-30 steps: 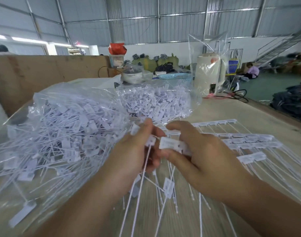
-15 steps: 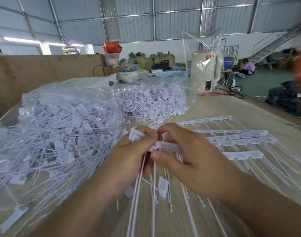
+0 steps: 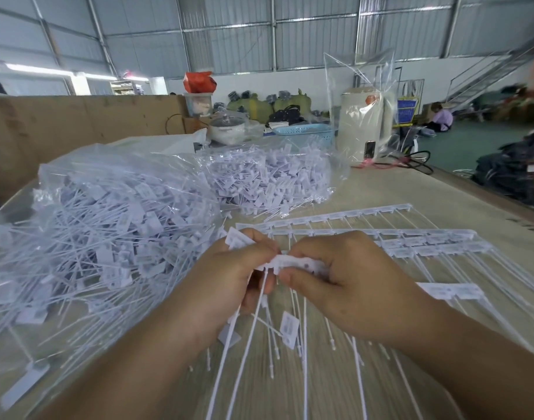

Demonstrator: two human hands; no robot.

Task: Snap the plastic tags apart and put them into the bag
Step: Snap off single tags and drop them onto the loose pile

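Both hands meet over the middle of the wooden table (image 3: 390,192). My left hand (image 3: 229,280) pinches several loose white tags, their long tails hanging down. My right hand (image 3: 347,286) pinches the strip of joined tags (image 3: 293,262) right against the left fingers. A large clear bag (image 3: 96,225) full of separated white tags lies at the left, close to my left hand. Strips of unsnapped tags (image 3: 411,241) lie in rows just beyond and right of my right hand. One loose tag (image 3: 289,328) lies on the table below the hands.
A second clear bag of tags (image 3: 271,180) lies behind the first. Farther back stand a cream appliance in plastic wrap (image 3: 362,125), a blue basket (image 3: 305,131) and a pot (image 3: 227,130). A cardboard wall (image 3: 77,122) rises at the left. A person sits on the floor (image 3: 441,118) far right.
The two hands have closed together on the strip, the right thumb and fingers now tight against the left fingers. The view has shifted slightly down and left.
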